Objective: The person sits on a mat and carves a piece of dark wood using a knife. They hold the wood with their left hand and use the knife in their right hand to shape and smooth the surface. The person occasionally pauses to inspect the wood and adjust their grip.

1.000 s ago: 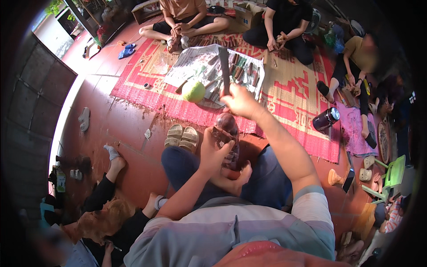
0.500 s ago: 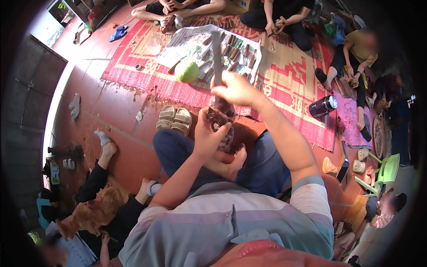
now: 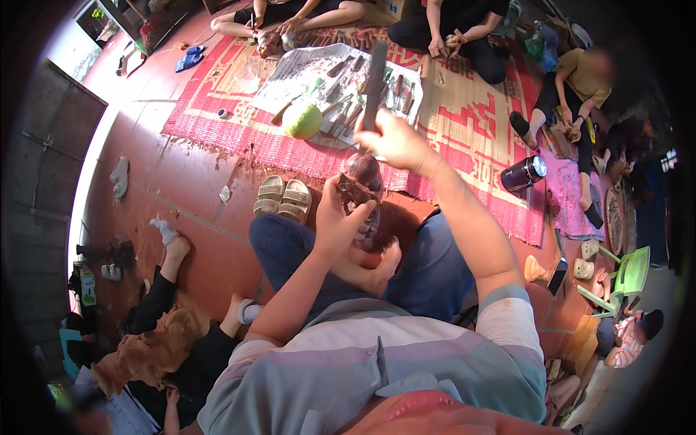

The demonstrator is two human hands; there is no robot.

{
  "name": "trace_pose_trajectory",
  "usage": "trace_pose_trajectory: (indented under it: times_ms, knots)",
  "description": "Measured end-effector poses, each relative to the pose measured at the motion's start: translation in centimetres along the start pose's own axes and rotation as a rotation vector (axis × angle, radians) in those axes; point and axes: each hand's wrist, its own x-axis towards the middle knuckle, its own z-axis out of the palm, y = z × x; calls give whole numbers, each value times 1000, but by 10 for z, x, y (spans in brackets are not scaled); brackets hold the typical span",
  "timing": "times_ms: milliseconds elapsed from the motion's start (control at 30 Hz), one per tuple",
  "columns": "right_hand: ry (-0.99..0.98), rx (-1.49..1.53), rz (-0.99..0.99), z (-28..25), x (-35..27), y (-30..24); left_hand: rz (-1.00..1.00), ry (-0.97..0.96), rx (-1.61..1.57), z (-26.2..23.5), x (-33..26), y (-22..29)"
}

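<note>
A dark brown carved wooden figure (image 3: 364,168) with a rounded top stands between my bent legs. My left hand (image 3: 341,221) is closed at its near side, fingers and thumb around a short brown tool (image 3: 355,191) that looks like a chisel; its tip is hidden. My right hand (image 3: 397,145) grips the lower end of a long, flat dark bar (image 3: 375,83), raised upright just beyond the figure and apart from it.
Ahead lies a red and tan mat (image 3: 210,109) with a sheet (image 3: 279,85) of many wooden-handled tools and a green round fruit (image 3: 302,120). Sandals (image 3: 283,197) sit by my left knee, a dark flask (image 3: 523,174) to the right. Other people sit around; a brown dog (image 3: 152,344) lies left.
My right hand and the bar have shifted to the right and slightly up, away from the carved figure, showing more of its rounded top. My left hand stays nearly in place.
</note>
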Motion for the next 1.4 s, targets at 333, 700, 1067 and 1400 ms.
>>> trace_pose_trajectory:
  times_ms: [333, 700, 1067, 1400]
  knots:
    - [-42, -183, -64, 14, -6, -27, 17, -8, -39, -1, -2, 0]
    - [-6, -287, -127, 18, -4, -15, 33, -15, -35, -1, -3, -1]
    - [92, -168, 41, 7, 5, -8, 45, -18, 22, 0, 0, 2]
    - [85, -31, 89, 2, 6, -11, 50, -18, 98, -3, 2, 1]
